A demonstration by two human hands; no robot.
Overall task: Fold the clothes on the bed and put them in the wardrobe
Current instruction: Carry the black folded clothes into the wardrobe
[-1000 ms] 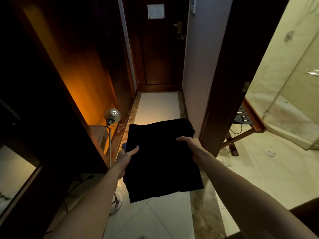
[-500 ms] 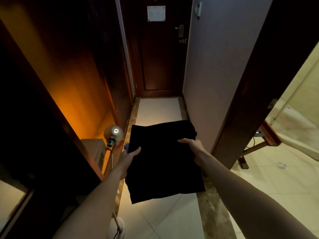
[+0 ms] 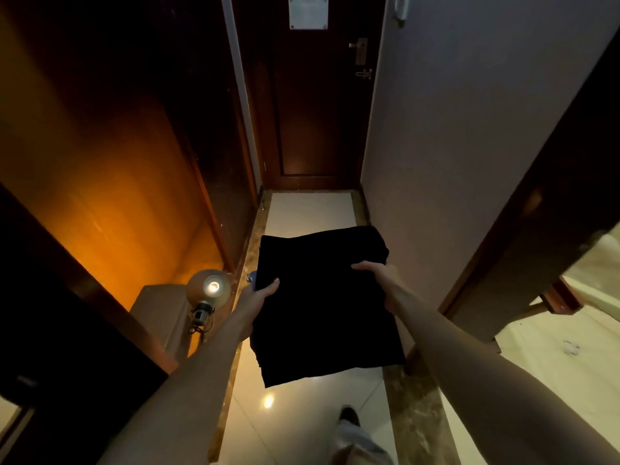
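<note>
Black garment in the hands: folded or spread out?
Folded: the black garment forms a compact rectangle with layered edges, gripped by the left hand and right hand.

On my feed I see two bare forearms reaching forward from the bottom corners, with no sleeve reaching the part in view, so whatever is worn on top ends above the elbow or outside the picture. The left hand (image 3: 260, 295) and the right hand (image 3: 379, 275) carry no ring, watch, band or glove that I can make out in this dim light. Low in the view one leg shows, in a loose, pale trouser leg (image 3: 359, 443) with soft folds. It ends at a dark shoe (image 3: 349, 416) with a rounded toe; the shoe's finer details are lost in shadow.
</note>
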